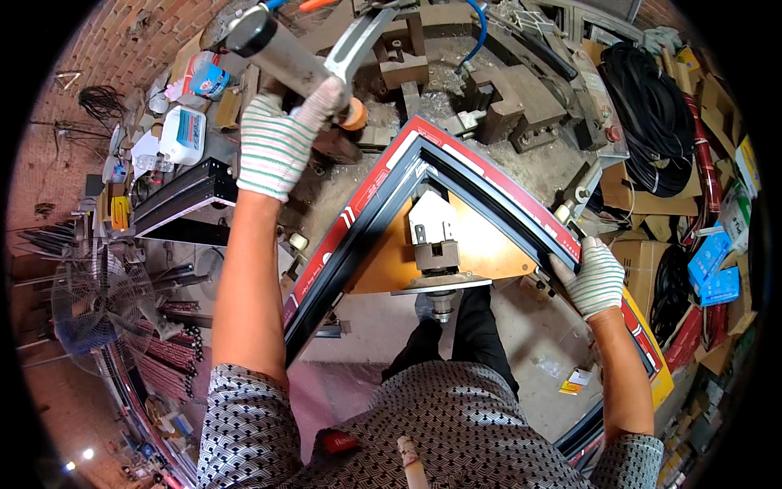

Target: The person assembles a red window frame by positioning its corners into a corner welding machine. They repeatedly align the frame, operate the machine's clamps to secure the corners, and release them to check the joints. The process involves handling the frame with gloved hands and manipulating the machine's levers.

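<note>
High at the left, my left hand [285, 138] in a striped glove closes round a caulking gun [287, 59]. The gun has a grey cylinder with a black end, a silver lever and an orange tip. A black aluminium window frame [358, 213] with red film on its face lies across the machine in front of me, its corner pointing away. My right hand [595, 279], gloved alike, grips the frame's right side, thumb on the inner edge. Inside the corner sit a white angled block [432, 218] and a brass-coloured plate [489, 236].
Metal clamping blocks [521, 102] and a blue hose [481, 33] are on the machine beyond the frame. To the right lie coiled black rubber strips [652, 114] and cardboard boxes [639, 281]. A white jug [182, 135] and a standing fan [102, 301] are at the left.
</note>
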Demonstrator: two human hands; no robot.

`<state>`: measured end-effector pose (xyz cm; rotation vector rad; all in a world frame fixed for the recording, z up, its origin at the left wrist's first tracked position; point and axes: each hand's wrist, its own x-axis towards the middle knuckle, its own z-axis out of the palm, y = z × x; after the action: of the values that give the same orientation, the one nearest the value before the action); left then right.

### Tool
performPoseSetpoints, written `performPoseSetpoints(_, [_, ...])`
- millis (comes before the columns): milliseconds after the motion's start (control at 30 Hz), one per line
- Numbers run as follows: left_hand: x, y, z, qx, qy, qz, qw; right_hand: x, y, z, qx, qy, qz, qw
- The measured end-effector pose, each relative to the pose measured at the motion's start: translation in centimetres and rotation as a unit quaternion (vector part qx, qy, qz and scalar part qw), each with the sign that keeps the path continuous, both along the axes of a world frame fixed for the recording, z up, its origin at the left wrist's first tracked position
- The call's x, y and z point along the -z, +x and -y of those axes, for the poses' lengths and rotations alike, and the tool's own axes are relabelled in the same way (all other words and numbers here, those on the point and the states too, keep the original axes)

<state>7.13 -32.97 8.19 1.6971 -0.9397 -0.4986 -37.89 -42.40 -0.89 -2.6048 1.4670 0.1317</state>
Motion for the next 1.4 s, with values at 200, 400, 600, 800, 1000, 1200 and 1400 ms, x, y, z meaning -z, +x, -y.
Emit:
performPoseSetpoints(200, [1.0, -1.5, 0.4, 0.041, -0.062, -0.035, 0.997, 0.4, -0.4, 0.1, -0.007, 0.004, 0.008, 1.000])
performPoseSetpoints(400, [1.0, -3.0, 1.4, 0.091, -0.052, -0.026, 0.994, 0.2, -0.3, 0.3, -0.006, 0.017, -0.002, 1.000])
performPoseSetpoints(600, [0.3, -5.1, 2.6, 0.102, -0.031, -0.013, 0.994, 0.5, -0.5, 0.3, -0.021, 0.010, 0.008, 1.000])
performPoseSetpoints(800, [0.7, -5.6, 2.9, 0.107, -0.055, -0.043, 0.992, 0.0, -0.1, 0.2, -0.016, 0.009, 0.017, 1.000])
performPoseSetpoints(1000, [1.0, -6.1, 3.0, 0.090, -0.084, 0.021, 0.992, 0.0, -0.2, 0.2, -0.014, 0.004, 0.006, 1.000])
performPoseSetpoints(1200, [1.3, -6.0, 3.2, 0.079, -0.085, 0.050, 0.992, 0.2, -0.2, 0.1, -0.016, -0.006, 0.005, 1.000])
performPoseSetpoints(1400, [1.6, -5.4, 3.9, 0.066, -0.073, 0.068, 0.993, 0.1, 0.0, 0.1, -0.006, 0.000, 0.007, 1.000])
